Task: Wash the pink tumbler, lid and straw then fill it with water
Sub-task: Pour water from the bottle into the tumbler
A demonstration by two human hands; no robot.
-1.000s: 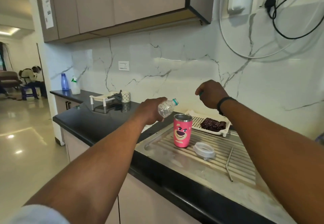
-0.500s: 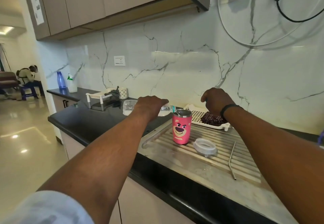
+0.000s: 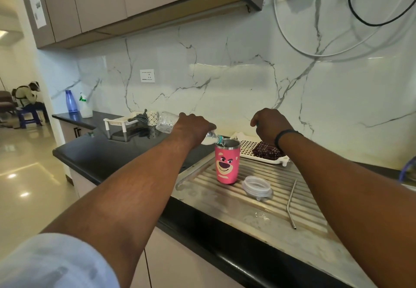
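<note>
The pink tumbler with a bear face stands upright and open on the steel drainboard. My left hand grips a clear plastic water bottle, tipped nearly flat with its neck over the tumbler's rim. To the right of the tumbler lies the clear lid, and the bent metal straw lies farther right. Behind the tumbler my right hand hovers with curled fingers, and a bit of teal, apparently the bottle cap, shows between them.
A white slotted tray with a dark cloth sits against the wall behind the drainboard. On the black counter to the left are a white rack, a patterned cup, a spray bottle and a blue bottle.
My left hand has lowered and tipped the bottle until its neck reaches the tumbler's rim. My right hand dropped slightly. The camera has tilted down.
</note>
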